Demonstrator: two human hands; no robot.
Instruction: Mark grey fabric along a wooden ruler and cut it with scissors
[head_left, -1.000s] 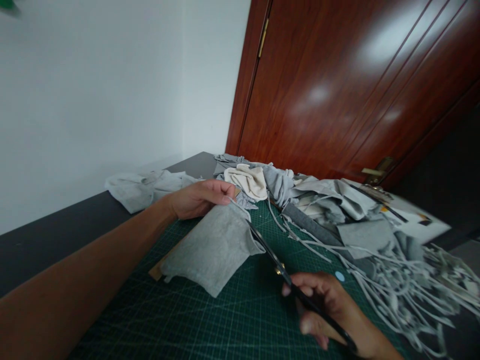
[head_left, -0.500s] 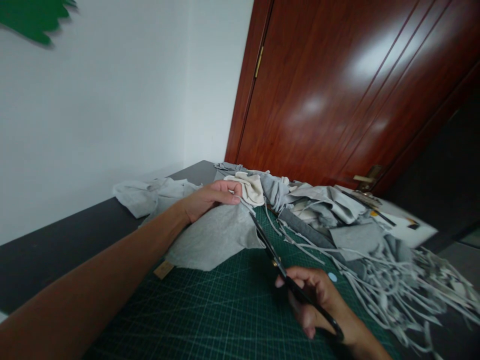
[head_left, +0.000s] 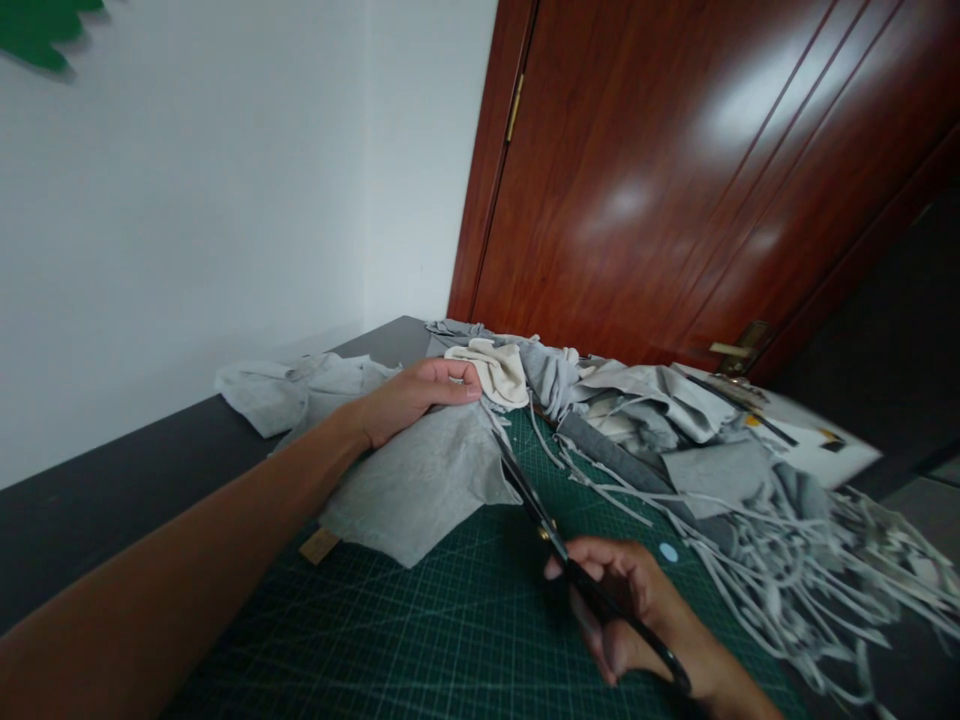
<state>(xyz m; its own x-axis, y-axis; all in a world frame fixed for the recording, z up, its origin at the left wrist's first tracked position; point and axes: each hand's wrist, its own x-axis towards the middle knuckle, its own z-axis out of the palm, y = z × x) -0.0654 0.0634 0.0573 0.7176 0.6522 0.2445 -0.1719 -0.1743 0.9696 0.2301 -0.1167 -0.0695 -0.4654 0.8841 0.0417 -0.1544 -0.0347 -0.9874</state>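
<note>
My left hand point(head_left: 427, 395) pinches the top edge of a light grey piece of fabric point(head_left: 424, 480), which hangs down over the green cutting mat point(head_left: 465, 620). In my right hand point(head_left: 630, 610) is a pair of black-handled scissors point(head_left: 551, 535), with fingers closed round the handles. The blades point up and away from me and meet the fabric's right edge, where a narrow strip runs beside them up to my left fingertips. How far the blades are apart is hard to make out.
Behind and to the right lie a cream cloth point(head_left: 495, 372), heaped grey fabric point(head_left: 667, 400) and a tangle of thin fabric strips point(head_left: 795, 590). More pale fabric point(head_left: 262, 390) lies at the left. A small brown tag point(head_left: 319, 546) and a pale round disc point(head_left: 668, 553) rest on the mat.
The scissors' tips have moved slightly up and left along the fabric's edge. A longer strip shows beside the blades, and the fabric's lower corner hangs a little lower.
</note>
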